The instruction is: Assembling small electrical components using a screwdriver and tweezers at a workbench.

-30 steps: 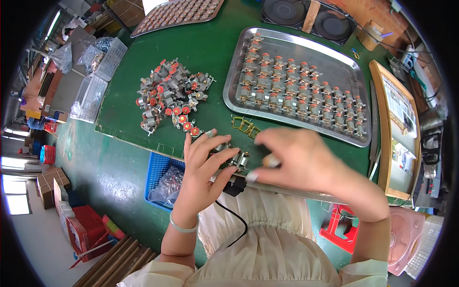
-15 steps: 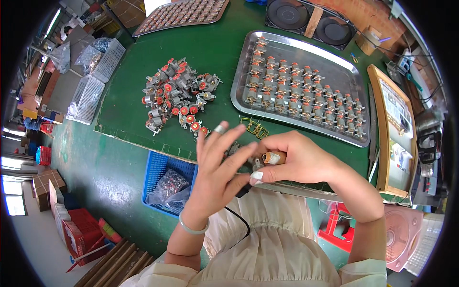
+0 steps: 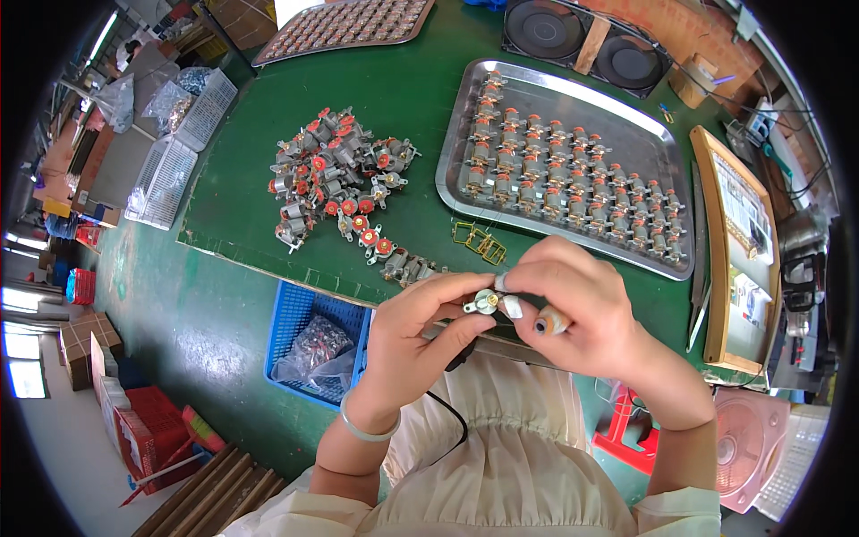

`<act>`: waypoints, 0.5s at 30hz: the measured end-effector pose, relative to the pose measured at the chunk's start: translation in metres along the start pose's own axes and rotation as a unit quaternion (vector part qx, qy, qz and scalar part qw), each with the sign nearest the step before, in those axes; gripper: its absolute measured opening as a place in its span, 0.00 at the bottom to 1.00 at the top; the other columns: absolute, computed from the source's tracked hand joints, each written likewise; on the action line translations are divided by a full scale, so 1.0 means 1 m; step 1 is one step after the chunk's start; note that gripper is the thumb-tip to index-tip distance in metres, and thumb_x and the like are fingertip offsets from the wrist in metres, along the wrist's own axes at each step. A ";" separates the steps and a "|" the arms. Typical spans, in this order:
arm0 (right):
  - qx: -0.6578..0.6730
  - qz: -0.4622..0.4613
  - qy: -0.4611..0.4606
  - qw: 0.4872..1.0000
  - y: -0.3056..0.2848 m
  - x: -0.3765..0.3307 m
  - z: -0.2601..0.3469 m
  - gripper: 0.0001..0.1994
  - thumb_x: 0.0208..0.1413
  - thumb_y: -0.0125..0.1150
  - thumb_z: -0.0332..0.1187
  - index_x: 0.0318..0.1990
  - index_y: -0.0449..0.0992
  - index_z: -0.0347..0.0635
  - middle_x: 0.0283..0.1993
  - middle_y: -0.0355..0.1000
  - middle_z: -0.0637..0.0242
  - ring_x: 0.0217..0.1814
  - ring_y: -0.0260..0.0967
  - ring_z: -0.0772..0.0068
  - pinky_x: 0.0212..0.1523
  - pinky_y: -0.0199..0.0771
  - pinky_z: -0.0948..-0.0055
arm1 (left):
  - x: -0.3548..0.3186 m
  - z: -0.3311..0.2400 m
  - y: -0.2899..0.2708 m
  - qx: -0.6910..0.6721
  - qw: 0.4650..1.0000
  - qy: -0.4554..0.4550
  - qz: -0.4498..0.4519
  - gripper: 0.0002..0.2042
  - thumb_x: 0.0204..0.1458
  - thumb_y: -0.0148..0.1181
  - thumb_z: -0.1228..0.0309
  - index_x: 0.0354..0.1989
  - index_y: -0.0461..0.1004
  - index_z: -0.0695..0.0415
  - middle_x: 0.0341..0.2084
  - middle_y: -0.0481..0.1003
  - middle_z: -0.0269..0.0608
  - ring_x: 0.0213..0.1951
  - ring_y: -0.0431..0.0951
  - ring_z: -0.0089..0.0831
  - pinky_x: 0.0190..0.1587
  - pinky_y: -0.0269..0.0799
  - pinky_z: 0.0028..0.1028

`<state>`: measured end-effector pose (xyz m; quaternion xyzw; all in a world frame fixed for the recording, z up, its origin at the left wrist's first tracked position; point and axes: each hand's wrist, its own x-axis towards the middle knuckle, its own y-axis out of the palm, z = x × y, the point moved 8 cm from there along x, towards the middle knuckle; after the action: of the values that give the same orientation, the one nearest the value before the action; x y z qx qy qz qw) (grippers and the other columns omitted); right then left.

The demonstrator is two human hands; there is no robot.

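My left hand (image 3: pixel 412 327) pinches a small motor-like metal part (image 3: pixel 486 302) with a pale two-eared flange, between thumb and fingers. Against the part's other side press the fingertips of my right hand (image 3: pixel 582 309). In the right palm sits a tan, round handle (image 3: pixel 552 320), its dark-holed end showing; the rest of it is hidden. White wrapping covers the right thumb tip. Beyond my left hand, similar parts (image 3: pixel 407 267) lie at the table's near edge, trailing from a heap of red-topped ones (image 3: pixel 327 166). Yellow-green wire frames (image 3: pixel 479 242) lie beyond my fingers.
A metal tray (image 3: pixel 456 179) with rows of the parts stands at the right of the green table (image 3: pixel 242 170). Another full tray (image 3: pixel 344 31) is at the back. Two black round fans or speakers (image 3: pixel 586 45) and a wood-framed board (image 3: pixel 734 242) flank it. A blue basket (image 3: pixel 282 336) stands below.
My left hand has turned from spread fingers to a pinch on the part. My right hand has rolled, so the handle's end faces me. Parts at the near edge are uncovered.
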<state>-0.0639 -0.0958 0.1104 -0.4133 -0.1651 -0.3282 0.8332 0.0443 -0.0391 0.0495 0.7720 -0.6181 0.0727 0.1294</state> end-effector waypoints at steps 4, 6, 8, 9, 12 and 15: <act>-0.132 -0.013 -0.072 0.989 0.008 -0.006 0.010 0.15 0.29 0.59 0.19 0.31 0.69 0.35 0.26 0.61 0.64 0.19 0.63 0.64 0.15 0.62 0.73 | -0.001 -0.002 -0.001 0.113 0.993 0.016 -0.032 0.14 0.41 0.59 0.82 0.39 0.71 0.64 0.35 0.73 0.46 0.33 0.75 0.30 0.34 0.72 0.23; -0.160 -0.047 -0.061 0.984 0.008 -0.008 0.008 0.14 0.30 0.59 0.19 0.31 0.68 0.35 0.25 0.59 0.64 0.17 0.61 0.65 0.15 0.62 0.72 | 0.000 -0.005 0.000 0.175 0.982 0.052 -0.050 0.14 0.41 0.59 0.83 0.39 0.71 0.64 0.34 0.74 0.47 0.33 0.75 0.32 0.34 0.72 0.23; -0.106 -0.047 -0.015 0.993 0.010 -0.008 0.004 0.14 0.30 0.59 0.20 0.30 0.67 0.36 0.25 0.60 0.63 0.18 0.61 0.65 0.15 0.62 0.73 | -0.004 -0.022 0.004 0.309 0.931 0.178 -0.075 0.14 0.41 0.57 0.85 0.40 0.72 0.64 0.33 0.74 0.48 0.32 0.75 0.35 0.33 0.72 0.25; -0.053 -0.047 0.032 0.997 0.010 -0.007 -0.003 0.14 0.31 0.59 0.20 0.30 0.67 0.36 0.25 0.60 0.63 0.18 0.61 0.66 0.16 0.62 0.73 | -0.004 -0.022 0.005 0.310 0.931 0.177 -0.076 0.14 0.41 0.57 0.85 0.40 0.72 0.64 0.33 0.74 0.48 0.32 0.75 0.35 0.33 0.72 0.25; 0.019 -0.036 0.125 0.991 0.013 -0.008 -0.015 0.13 0.34 0.60 0.21 0.30 0.66 0.37 0.25 0.60 0.63 0.21 0.63 0.67 0.21 0.64 0.73 | -0.008 -0.028 0.004 0.329 0.911 0.220 -0.117 0.14 0.41 0.56 0.86 0.39 0.72 0.64 0.33 0.74 0.47 0.32 0.75 0.37 0.33 0.71 0.26; 0.073 -0.001 0.142 0.987 0.017 -0.006 -0.029 0.15 0.36 0.61 0.24 0.34 0.66 0.37 0.27 0.62 0.62 0.24 0.64 0.67 0.25 0.65 0.72 | -0.008 -0.025 -0.002 0.337 0.905 0.222 -0.134 0.12 0.41 0.56 0.85 0.37 0.72 0.65 0.32 0.74 0.48 0.32 0.75 0.35 0.34 0.71 0.26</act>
<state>-0.0566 -0.1084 0.0796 -0.3005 -0.0690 -0.3713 0.8758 0.0455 -0.0238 0.0706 0.8091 -0.4026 0.4280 0.0041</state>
